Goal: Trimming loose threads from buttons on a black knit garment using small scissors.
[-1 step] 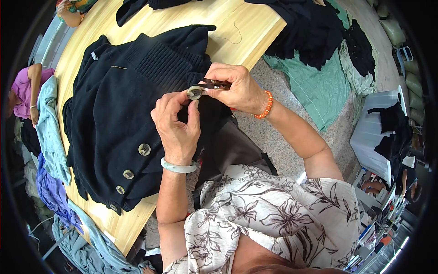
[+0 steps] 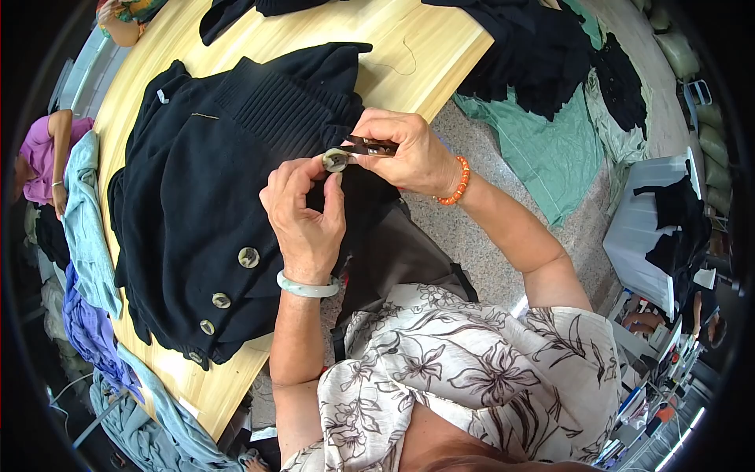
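Note:
A dark knitted cardigan (image 2: 204, 181) lies bunched on the wooden table, with several marbled buttons down its front, among them a larger button (image 2: 248, 257). My left hand (image 2: 307, 206), wearing a pale bangle, pinches another marbled button (image 2: 336, 160) between thumb and fingertips at the garment's right edge. Gripped in my right hand (image 2: 405, 153) is a pair of small dark thread snips (image 2: 376, 146). Their tips point left and lie close against the button's upper edge. Whether a thread sits between the blades is too small to tell.
Under the cardigan is the light wooden table (image 2: 440, 47), with a loose thread (image 2: 409, 59) on it. Blue and purple knits (image 2: 93, 318) hang along its left edge, near a person in purple (image 2: 49, 157). Dark garments (image 2: 527, 63) and green cloth (image 2: 550, 149) lie at the right.

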The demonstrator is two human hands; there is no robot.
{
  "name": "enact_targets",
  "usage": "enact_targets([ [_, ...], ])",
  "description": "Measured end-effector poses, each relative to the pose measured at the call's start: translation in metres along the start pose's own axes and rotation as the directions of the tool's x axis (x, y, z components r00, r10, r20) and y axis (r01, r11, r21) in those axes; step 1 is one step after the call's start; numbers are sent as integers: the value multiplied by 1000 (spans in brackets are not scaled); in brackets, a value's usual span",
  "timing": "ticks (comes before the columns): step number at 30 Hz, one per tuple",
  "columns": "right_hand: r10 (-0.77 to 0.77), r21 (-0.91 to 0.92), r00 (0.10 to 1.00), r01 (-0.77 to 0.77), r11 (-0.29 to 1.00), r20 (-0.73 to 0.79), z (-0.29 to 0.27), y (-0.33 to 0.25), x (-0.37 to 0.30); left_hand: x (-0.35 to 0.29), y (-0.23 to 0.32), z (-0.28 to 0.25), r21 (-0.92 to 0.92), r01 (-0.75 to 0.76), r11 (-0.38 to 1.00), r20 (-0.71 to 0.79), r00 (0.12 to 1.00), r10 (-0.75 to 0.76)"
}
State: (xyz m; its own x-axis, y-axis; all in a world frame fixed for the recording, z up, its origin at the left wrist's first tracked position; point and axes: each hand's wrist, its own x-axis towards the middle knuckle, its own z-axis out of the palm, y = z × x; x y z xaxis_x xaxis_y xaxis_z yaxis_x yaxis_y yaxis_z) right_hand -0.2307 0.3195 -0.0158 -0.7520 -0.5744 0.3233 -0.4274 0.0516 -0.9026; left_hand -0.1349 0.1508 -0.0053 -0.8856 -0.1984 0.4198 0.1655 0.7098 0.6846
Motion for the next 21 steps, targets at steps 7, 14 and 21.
enact_targets([
  [7, 31, -40, 999, -33, 999, -33, 4, -3, -6, 0, 5, 3, 78, -40, 996, -5, 999, 41],
  [14, 279, 203, 958, -287, 936, 66, -11, -4, -27, -6, -3, 11, 171, -139, 975, -58, 987, 151],
  [21, 412, 105, 911, -410, 906, 3, -22, 0, -40, -22, 15, -2, 209, -289, 934, -12, 955, 298],
])
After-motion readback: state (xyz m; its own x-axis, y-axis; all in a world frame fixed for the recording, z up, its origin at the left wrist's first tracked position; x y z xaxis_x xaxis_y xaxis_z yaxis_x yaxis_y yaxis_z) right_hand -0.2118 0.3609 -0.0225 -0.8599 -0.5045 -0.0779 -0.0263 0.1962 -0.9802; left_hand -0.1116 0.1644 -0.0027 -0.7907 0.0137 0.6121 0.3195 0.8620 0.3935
